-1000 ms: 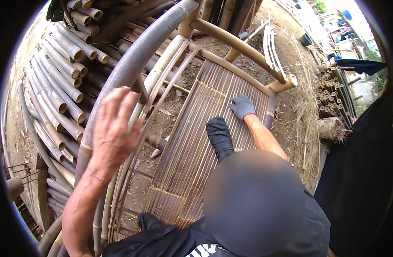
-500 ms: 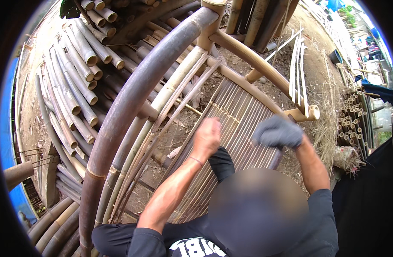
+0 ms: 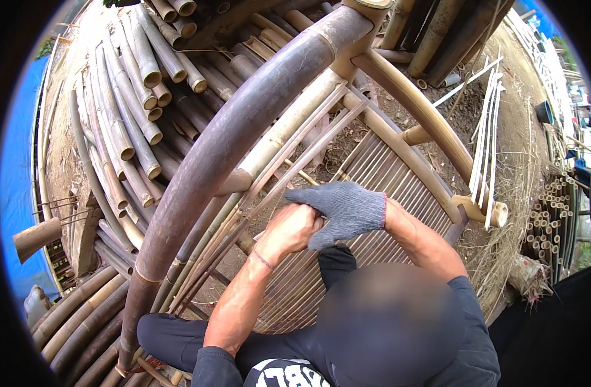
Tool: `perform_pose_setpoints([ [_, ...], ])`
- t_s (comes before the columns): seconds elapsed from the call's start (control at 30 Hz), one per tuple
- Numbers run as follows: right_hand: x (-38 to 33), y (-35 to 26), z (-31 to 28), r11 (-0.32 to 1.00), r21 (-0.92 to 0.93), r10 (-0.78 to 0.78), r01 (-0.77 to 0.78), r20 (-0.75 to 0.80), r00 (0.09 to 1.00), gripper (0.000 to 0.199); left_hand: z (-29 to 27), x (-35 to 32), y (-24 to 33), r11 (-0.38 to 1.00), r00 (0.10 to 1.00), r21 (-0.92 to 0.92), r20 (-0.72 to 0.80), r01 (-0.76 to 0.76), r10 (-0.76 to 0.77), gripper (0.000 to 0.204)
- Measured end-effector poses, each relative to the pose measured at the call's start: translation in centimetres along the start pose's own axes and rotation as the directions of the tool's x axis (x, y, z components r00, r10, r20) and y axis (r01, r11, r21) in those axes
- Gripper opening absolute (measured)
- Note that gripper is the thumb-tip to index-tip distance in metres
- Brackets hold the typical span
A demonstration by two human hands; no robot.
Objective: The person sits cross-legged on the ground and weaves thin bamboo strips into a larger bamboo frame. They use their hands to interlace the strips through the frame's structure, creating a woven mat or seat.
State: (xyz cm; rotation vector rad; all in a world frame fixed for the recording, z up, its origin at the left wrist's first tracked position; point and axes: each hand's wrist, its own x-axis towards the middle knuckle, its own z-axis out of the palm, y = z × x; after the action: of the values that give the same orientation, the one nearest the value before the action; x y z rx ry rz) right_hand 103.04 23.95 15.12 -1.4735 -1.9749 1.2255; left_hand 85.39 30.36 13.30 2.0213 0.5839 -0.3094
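Note:
My bare left hand, with a thin band at its wrist, is curled into a fist above the bamboo seat. Whatever lies inside its fingers is hidden. Over its knuckles rests my right hand in a grey knit glove, fingers stretched out and thumb apart. Below both hands is the slatted seat of narrow bamboo strips, set in a bamboo frame. Beside the fingertips, two long split strips slant along the frame. A thick dark bamboo rail curves past on the left.
Cut bamboo poles are stacked at the far left. A lighter curved rail bounds the right side, with pale thin strips leaning on it. A bundle of poles stands farther right. A blue sheet lies at the left edge.
My gloved right hand has swung left from over the slats and now touches my left fist. The left hand has shifted slightly left and down. The view has turned a little.

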Motion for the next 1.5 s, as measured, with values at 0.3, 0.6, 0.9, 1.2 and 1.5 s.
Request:
perform_pose_setpoints([
  [0.3,-4.8,5.4,-4.8,0.819,0.465,0.421,-0.337,-0.087,0.903,0.027,-0.2,1.0,-2.2,0.938,0.987,-0.340,0.157,0.070,-0.017,0.028],
  [0.6,1.0,13.5,-1.4,0.440,-0.670,0.250,-0.599,-0.549,0.798,0.010,7.8,5.7,-10.8,0.824,0.798,-0.378,-0.276,0.422,-0.535,0.032],
  [0.9,10.0,19.3,5.9,0.816,-0.228,0.568,-0.531,0.485,0.665,0.031,12.2,11.3,-15.4,0.648,0.888,-0.741,-0.169,0.173,-0.429,0.048],
  [1.2,4.2,11.6,2.0,0.936,-0.280,0.173,-0.214,-0.165,0.971,0.026,7.5,4.9,-8.9,0.635,0.802,-0.734,-0.219,0.240,-0.555,0.021],
  [1.5,-10.2,7.6,6.2,0.501,0.865,0.723,0.013,-0.427,0.543,0.017,6.1,4.7,-5.3,0.720,0.822,-0.688,-0.356,0.091,-0.445,0.027],
])
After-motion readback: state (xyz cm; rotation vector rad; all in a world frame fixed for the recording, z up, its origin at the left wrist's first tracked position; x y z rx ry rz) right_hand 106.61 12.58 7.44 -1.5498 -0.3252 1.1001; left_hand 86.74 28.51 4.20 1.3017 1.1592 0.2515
